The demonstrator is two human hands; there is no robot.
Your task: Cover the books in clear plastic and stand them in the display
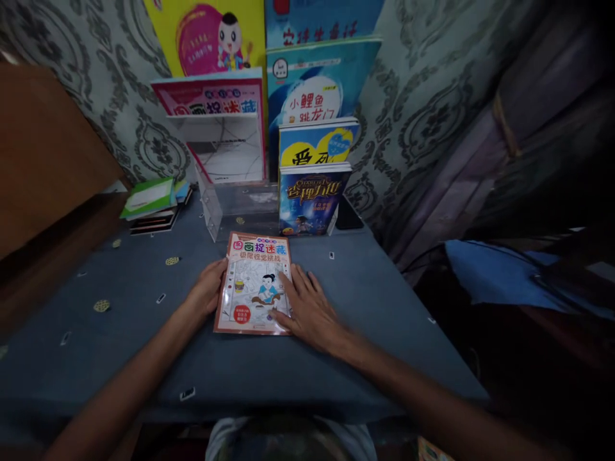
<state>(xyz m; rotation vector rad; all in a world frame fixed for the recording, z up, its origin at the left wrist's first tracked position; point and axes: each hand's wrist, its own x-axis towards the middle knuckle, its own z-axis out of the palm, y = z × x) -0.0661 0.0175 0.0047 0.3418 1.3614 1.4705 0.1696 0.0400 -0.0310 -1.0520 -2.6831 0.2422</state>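
Here, going from the left, a small stack of books with a green-and-white cover on top [152, 203] sits at the far left edge of the blue-grey cloth-covered table [120, 320], well apart from both hands. Nearer the middle, the left hand [207, 289] rests against the left edge of a thin picture book with an orange border and a drawn seated figure on its cover [254, 285]; its fingers curl loosely at that edge, touching but not clamped on it. The book lies flat on the table, directly in front of the person, between the two hands. The right hand [307, 308] lies flat and spread, fingers apart, its fingertips [283, 296] pressing on the book's right part and the palm on the cloth just beside it.

Behind the book stands a clear plastic tiered display rack [235, 208]. Its left side holds a pink-and-white book [216, 128] upright on an upper step, while the lower left step looks bare. Its right side holds a dark blue book [307, 200] in front, a yellow-and-blue book [317, 142] behind it, and a light blue book [317, 83] higher still
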